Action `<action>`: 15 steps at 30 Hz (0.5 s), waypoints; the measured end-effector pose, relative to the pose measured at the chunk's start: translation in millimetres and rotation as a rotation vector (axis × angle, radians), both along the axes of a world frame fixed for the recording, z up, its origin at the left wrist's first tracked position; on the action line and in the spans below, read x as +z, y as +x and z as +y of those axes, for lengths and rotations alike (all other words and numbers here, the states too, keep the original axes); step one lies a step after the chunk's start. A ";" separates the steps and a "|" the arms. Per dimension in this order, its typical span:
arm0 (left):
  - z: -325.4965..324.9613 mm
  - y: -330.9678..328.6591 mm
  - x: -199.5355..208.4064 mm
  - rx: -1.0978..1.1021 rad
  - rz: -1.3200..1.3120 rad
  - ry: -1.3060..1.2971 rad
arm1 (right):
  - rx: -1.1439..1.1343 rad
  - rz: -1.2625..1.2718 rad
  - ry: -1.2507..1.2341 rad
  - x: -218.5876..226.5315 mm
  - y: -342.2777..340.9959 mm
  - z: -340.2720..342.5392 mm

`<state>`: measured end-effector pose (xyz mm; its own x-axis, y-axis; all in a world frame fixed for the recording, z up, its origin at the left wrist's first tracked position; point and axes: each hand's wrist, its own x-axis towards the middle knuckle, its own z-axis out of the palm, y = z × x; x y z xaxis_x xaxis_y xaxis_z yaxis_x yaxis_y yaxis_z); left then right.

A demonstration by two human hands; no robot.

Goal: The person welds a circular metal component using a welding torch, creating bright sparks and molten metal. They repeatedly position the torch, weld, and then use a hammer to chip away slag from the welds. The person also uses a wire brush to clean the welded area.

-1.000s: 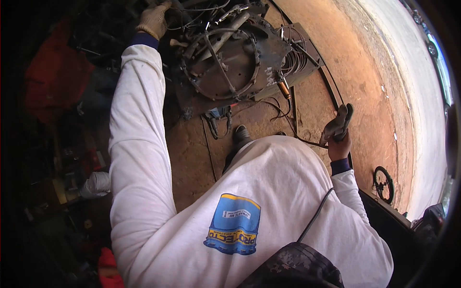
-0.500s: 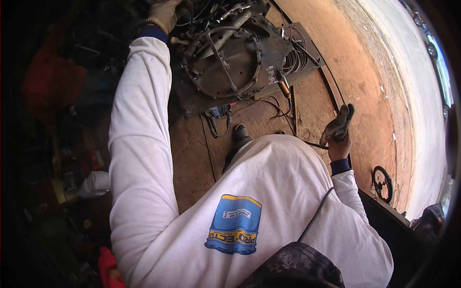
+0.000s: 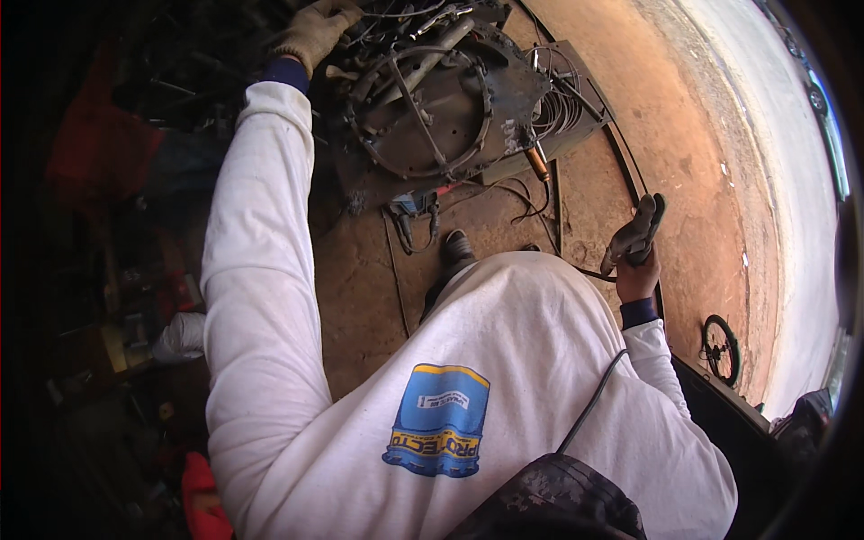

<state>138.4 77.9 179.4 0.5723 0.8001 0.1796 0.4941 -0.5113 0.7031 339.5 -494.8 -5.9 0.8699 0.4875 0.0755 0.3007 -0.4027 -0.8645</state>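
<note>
My left hand (image 3: 315, 34), in a tan knit glove, reaches over the far left of a cluttered metal bench. Its fingers are bent, and the tips close on the end of what looks like a thin grey wire (image 3: 403, 14). Below and right of it lies a round metal ring frame (image 3: 416, 115) with a crossbar, on a dark steel plate (image 3: 517, 94). Out to the right, apart from the bench, is my right hand (image 3: 637, 281). Bare skin shows above the cuff, and the hand appears closed on a dark grey glove (image 3: 634, 236) whose fingers stick up.
A coil of wire (image 3: 560, 103) lies on the bench's right end, beside an orange-brown handle (image 3: 536, 164) with a cable. Underneath is a blue power tool (image 3: 409, 205) with cords on the floor. A bicycle wheel (image 3: 720, 349) stands at right. Dark clutter fills the left.
My left hand has come slightly nearer, and the thin wire now shows at its fingertips. My right hand with the glove stays in nearly the same place. The view has shifted slightly.
</note>
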 end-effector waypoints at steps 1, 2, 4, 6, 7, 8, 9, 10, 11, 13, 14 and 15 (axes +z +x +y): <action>-3.8 -1.3 -0.3 -0.019 0.043 0.015 | 0.003 -0.009 -0.015 2.1 -0.1 -0.8; -7.6 -2.9 -0.7 -0.039 0.086 0.030 | 0.000 -0.013 0.001 -1.5 0.7 -2.4; -16.9 -4.1 1.2 -0.047 0.149 0.127 | -0.003 -0.021 0.031 -9.1 3.1 -3.8; -27.9 -2.2 4.8 -0.053 0.210 0.222 | 0.003 -0.014 -0.003 -7.8 5.1 -4.6; -34.2 -0.6 8.7 -0.057 0.241 0.272 | 0.006 -0.011 -0.018 -4.7 4.7 -2.8; -40.4 1.8 12.3 -0.061 0.270 0.321 | 0.013 0.002 0.002 -1.0 3.7 -1.1; -47.3 6.6 15.4 0.000 0.231 0.204 | 0.017 0.014 0.022 3.5 2.1 0.6; -55.3 11.0 21.3 0.062 0.193 0.089 | 0.025 0.027 0.044 6.0 1.1 2.1; -59.3 13.4 24.4 0.123 0.153 -0.026 | 0.022 0.016 0.023 5.9 1.8 1.2; -25.7 -2.3 16.0 0.113 0.168 0.190 | 0.041 0.009 0.006 1.3 2.1 7.6; -21.3 -1.1 13.9 0.091 0.169 0.285 | 0.030 0.009 0.008 1.3 1.0 7.0; -17.7 -2.2 13.0 0.095 0.221 0.341 | 0.019 0.010 0.011 1.8 -0.6 6.9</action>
<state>136.2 60.2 192.4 0.5537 0.7669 0.3246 0.6700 -0.6417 0.3733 338.9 -487.9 -4.1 0.8613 0.5029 0.0726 0.2998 -0.3878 -0.8716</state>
